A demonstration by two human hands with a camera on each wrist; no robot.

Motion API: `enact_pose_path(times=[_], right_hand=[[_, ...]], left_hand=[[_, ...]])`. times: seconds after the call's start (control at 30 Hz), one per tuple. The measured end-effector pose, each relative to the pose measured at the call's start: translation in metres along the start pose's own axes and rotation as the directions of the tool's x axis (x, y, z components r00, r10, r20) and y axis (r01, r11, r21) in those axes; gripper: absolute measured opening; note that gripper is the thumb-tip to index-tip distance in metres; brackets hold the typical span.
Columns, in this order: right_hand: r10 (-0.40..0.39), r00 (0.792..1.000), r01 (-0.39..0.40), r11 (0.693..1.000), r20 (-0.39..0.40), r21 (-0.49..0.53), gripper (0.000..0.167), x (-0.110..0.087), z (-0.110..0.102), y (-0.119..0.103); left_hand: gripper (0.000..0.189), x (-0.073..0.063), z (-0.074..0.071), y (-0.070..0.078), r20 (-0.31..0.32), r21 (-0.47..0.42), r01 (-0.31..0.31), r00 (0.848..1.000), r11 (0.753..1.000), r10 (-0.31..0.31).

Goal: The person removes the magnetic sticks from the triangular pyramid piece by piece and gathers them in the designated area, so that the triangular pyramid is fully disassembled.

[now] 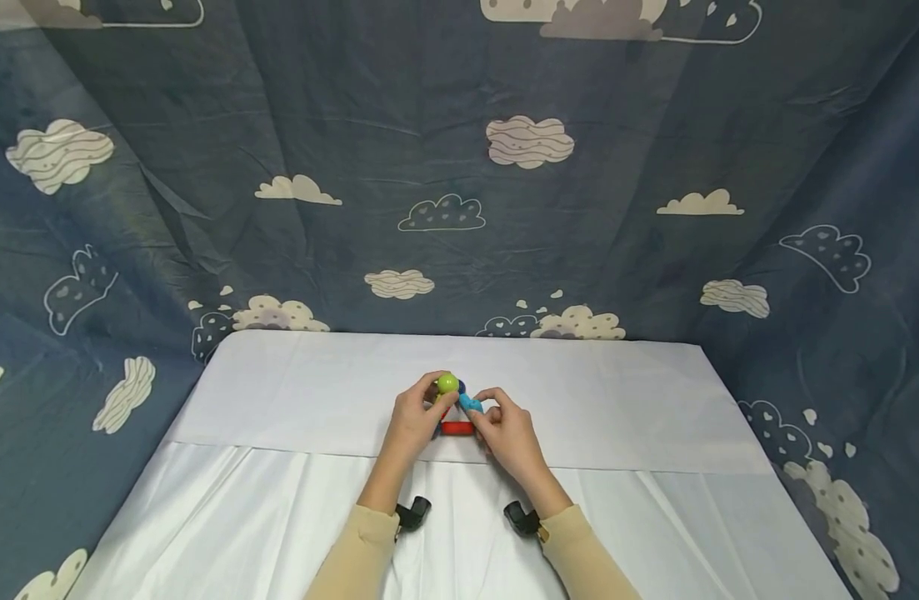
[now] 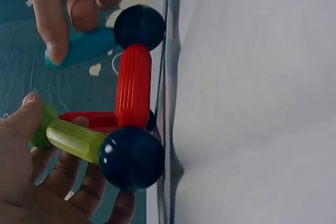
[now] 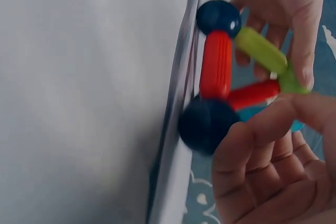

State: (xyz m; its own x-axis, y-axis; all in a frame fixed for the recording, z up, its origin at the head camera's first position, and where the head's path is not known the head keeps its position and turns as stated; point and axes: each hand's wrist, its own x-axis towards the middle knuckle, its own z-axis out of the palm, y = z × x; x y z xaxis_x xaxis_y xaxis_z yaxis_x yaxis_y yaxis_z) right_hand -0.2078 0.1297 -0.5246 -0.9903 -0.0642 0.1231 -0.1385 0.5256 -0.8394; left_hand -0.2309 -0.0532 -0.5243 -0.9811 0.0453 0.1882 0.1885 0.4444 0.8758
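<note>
A partly built frame of magnetic rods and balls stands between both hands. My left hand [image 1: 412, 421] pinches a green ball [image 1: 447, 382] at its top, thumb on one side and fingers on the other. A yellow-green rod [image 2: 76, 139] runs from that ball to a dark blue ball [image 2: 131, 158]. One red rod [image 2: 134, 85] joins this to another dark blue ball [image 2: 139, 27]; a second red rod [image 2: 94, 120] lies farther behind. With thumb and fingertips, my right hand [image 1: 513, 433] pinches a light blue rod [image 2: 86, 46], whose other end meets the upper dark blue ball in the left wrist view.
White cloth [image 1: 279, 400] covers the table under the frame, with a fold or seam across it. A dark blue curtain with cloud prints [image 1: 444, 250] hangs behind and at both sides. Each wrist carries a small black camera [image 1: 414, 513].
</note>
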Motion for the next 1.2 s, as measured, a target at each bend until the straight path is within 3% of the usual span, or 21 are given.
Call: enact_pose_path(times=[0.1, 0.27, 0.5, 0.73, 1.2], right_hand=[[-0.019, 0.999, 0.017, 0.998, -0.033, -0.068, 0.020, 0.001, -0.006, -0.001], [0.011, 0.999, -0.019, 0.980, -0.042, -0.199, 0.018, 0.003, -0.019, -0.003], [0.089, 0.994, -0.071, 0.963, 0.058, -0.261, 0.016, 0.004, -0.041, -0.004], [0.161, 0.974, -0.113, 0.955, 0.160, -0.274, 0.015, 0.001, -0.054, 0.000], [0.249, 0.933, -0.143, 0.919, 0.260, -0.367, 0.013, 0.001, -0.059, 0.011]], left_hand=[[0.041, 0.002, -0.004, -0.001, -0.034, -0.008, 0.008, 0.999, 1.000, -0.008], [0.040, 0.004, -0.013, -0.006, -0.071, -0.016, 0.034, 0.997, 0.999, -0.035], [0.040, 0.007, -0.025, -0.016, -0.145, -0.011, 0.051, 0.988, 0.999, -0.052], [0.040, 0.008, -0.035, -0.024, -0.160, -0.002, 0.099, 0.982, 0.995, -0.098], [0.036, 0.007, -0.042, -0.033, -0.189, 0.076, 0.153, 0.972, 0.985, -0.136]])
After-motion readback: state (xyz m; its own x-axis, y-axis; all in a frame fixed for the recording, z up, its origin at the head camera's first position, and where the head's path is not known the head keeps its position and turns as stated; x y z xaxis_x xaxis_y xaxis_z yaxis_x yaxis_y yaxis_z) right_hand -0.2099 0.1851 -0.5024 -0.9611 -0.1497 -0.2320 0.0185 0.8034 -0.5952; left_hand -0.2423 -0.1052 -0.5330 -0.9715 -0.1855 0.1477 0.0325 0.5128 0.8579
